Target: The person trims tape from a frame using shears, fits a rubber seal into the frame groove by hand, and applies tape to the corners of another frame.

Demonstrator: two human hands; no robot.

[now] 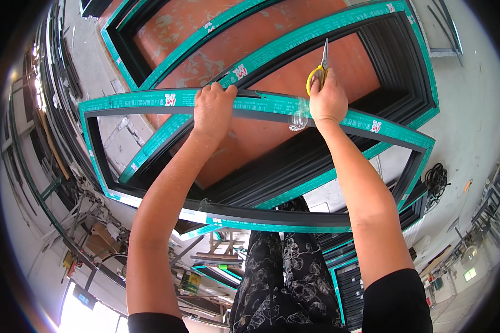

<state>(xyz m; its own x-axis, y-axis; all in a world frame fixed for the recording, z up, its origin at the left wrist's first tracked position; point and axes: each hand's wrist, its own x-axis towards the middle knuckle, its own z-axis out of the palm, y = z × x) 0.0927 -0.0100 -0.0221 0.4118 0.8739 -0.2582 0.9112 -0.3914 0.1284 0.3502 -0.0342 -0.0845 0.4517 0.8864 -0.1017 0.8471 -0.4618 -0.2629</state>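
A dark window frame (150, 99) with green printed film along its edges lies across the stack in front of me. My left hand (214, 111) grips its far bar left of the middle, fingers curled over the edge. Farther right, my right hand (329, 100) holds yellow-handled scissors (320, 69), their blades pointing away from me; the wrist is just above the same bar. Beside that wrist, a crumpled piece of clear tape (299, 117) hangs on the bar. Below my left forearm, another small bit of clear tape (204, 203) shows on the near bar.
More green-edged frames (316, 30) are stacked beneath and beyond, over a worn reddish board (294, 136). Long dark profiles (53, 72) lie along the left. A coil of black cable (436, 180) rests on the floor at right. Workbenches (455, 261) stand at lower right.
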